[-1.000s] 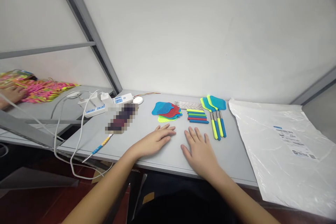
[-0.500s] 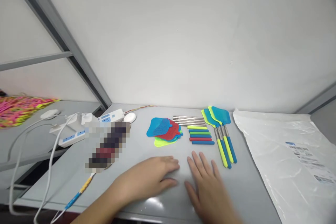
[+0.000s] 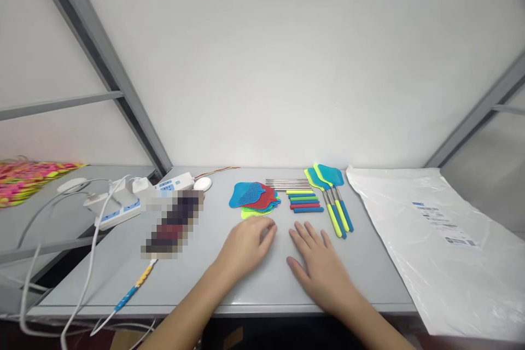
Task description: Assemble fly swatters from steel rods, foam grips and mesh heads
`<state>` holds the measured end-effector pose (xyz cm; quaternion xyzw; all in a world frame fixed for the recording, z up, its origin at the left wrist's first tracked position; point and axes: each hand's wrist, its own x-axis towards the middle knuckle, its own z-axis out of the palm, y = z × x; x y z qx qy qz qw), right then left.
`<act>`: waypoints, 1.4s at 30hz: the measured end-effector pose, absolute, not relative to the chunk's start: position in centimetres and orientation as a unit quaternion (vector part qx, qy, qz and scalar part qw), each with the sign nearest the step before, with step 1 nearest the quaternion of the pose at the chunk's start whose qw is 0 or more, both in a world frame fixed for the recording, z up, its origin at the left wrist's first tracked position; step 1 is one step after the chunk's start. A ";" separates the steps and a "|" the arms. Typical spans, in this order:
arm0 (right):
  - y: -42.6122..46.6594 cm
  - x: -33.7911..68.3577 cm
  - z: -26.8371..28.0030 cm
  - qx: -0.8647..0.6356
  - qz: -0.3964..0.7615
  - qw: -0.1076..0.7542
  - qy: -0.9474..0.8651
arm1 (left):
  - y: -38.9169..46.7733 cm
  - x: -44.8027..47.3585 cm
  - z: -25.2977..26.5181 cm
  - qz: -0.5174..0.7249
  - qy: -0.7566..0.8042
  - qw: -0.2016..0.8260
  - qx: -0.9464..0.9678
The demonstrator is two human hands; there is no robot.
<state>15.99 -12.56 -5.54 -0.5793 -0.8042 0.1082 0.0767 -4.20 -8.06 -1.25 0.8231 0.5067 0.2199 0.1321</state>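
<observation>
While the right hand [image 3: 320, 270] is laid palm down on the tabletop [image 3: 180, 276] with its fingers spread and nothing held, the left hand [image 3: 245, 246] is set beside it, its fingers bent close together; whether anything is pinched beneath them cannot be told. Just beyond the right hand, four fly swatters [image 3: 334, 221] are laid side by side, and their handle ends are best left untouched by that wrist. Slightly farther in, six loose handles [image 3: 304, 206] are stacked in a row between the hands and the wall [image 3: 262, 65]; since they look round and apt to roll, each would be better gripped at its middle. The loose swatter heads [image 3: 262, 196] are piled past the left fingers, overlapping, so one should be freed by its edge rather than dragged. Farthest back, thin metal rods [image 3: 287, 182] are lined up closely and would be most cleanly picked by one end.
</observation>
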 end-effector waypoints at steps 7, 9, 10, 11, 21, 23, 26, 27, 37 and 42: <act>-12.6 15.9 -5.3 -0.576 0.106 0.105 -0.804 | 1.7 -7.6 1.8 0.142 0.540 0.104 0.823; -12.7 16.0 -5.4 -0.575 0.100 0.123 -0.803 | 3.2 -8.6 1.7 0.130 0.547 0.127 0.817; -12.7 16.1 -5.4 -0.576 0.095 0.135 -0.801 | 3.7 -8.9 1.3 0.128 0.540 0.145 0.819; -12.6 16.1 -5.4 -0.578 0.089 0.152 -0.797 | 4.0 -9.2 0.8 0.126 0.533 0.162 0.821; -1.5 14.7 -0.6 -0.570 0.014 0.183 -0.801 | 4.4 -9.2 -3.6 0.168 0.539 0.136 0.814; 2.3 14.4 -0.2 -0.573 0.008 0.174 -0.801 | 4.4 -9.1 -3.9 0.168 0.543 0.137 0.811; 6.8 14.5 -0.6 -0.573 0.007 0.150 -0.806 | 4.3 -9.1 -4.3 0.170 0.546 0.135 0.809; 7.8 14.6 -0.9 -0.571 0.009 0.141 -0.809 | 4.3 -9.1 -4.4 0.171 0.546 0.134 0.809; 11.5 15.8 -2.9 -0.524 0.031 0.067 -0.848 | 3.9 -8.4 -4.2 0.183 0.556 0.126 0.801; 12.3 15.1 -2.3 -0.515 0.012 0.038 -0.856 | 3.9 -8.0 -4.0 0.200 0.569 0.121 0.788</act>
